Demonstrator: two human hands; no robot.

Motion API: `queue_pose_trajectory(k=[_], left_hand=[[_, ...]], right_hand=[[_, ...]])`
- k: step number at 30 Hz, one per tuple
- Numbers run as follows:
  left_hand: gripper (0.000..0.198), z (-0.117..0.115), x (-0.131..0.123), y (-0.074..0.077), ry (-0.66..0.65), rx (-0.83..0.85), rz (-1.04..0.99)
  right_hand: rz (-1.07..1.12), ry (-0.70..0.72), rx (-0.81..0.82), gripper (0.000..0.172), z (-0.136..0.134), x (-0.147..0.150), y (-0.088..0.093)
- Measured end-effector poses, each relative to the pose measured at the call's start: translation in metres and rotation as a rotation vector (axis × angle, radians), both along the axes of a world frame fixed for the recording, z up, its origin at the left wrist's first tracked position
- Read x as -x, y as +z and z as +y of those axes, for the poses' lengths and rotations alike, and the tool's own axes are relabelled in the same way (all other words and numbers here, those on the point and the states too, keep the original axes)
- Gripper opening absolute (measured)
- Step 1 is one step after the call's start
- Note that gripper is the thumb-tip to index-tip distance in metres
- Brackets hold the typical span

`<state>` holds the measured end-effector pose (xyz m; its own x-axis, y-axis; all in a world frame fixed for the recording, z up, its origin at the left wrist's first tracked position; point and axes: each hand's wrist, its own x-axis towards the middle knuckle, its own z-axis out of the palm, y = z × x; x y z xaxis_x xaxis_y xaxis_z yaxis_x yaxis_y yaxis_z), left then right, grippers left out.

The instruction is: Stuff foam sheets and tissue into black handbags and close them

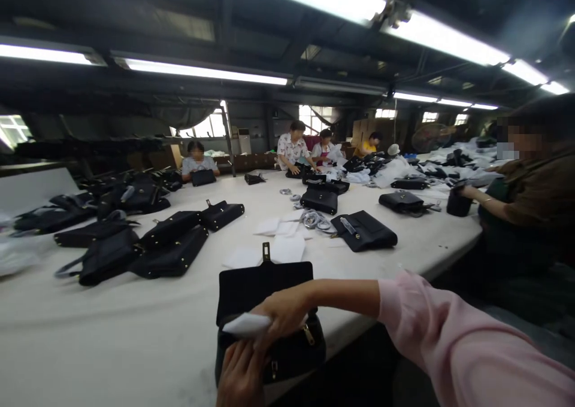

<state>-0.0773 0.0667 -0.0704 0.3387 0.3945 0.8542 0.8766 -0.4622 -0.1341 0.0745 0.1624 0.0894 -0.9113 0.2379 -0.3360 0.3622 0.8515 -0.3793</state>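
Observation:
A black handbag (296, 356) stands at the table's near edge with its flap (240, 287) raised and folded back. A gold clasp plate (266, 251) tops the flap, and a gold zipper pull (308, 334) hangs at the opening. My right hand (287, 311) reaches in from the right over the opening, closed on a folded white paper sheet (246, 324). Below it, my left hand (242, 371) grips the bag's front rim with bent fingers. The fingertips of both hands are partly hidden.
White paper sheets (287, 248) lie behind the bag, near coiled grey straps (314, 220). More black bags (171, 251) are spread at left, with another (366, 230) at right. A co-worker (530, 173) stands at the right edge; other people sit or stand along the far side.

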Motion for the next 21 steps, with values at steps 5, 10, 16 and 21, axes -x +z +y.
queue_pose_trajectory(k=[5, 10, 16, 21], left_hand=[[0.022, -0.001, 0.009, -0.002, -0.028, -0.030, 0.058], [0.023, -0.006, 0.001, 0.014, -0.141, 0.065, 0.009], [0.032, -0.008, -0.013, 0.012, -0.178, 0.055, -0.072], [0.038, -0.012, -0.016, 0.011, -0.233, 0.105, -0.120]], right_hand=[[0.054, -0.084, -0.271, 0.037, -0.009, -0.014, -0.009], [-0.255, -0.086, -0.475, 0.019, -0.018, -0.005, -0.026], [-0.267, -0.092, -0.311, 0.008, -0.009, 0.016, -0.063], [-0.217, -0.206, -0.085, 0.010, -0.004, 0.009, -0.084]])
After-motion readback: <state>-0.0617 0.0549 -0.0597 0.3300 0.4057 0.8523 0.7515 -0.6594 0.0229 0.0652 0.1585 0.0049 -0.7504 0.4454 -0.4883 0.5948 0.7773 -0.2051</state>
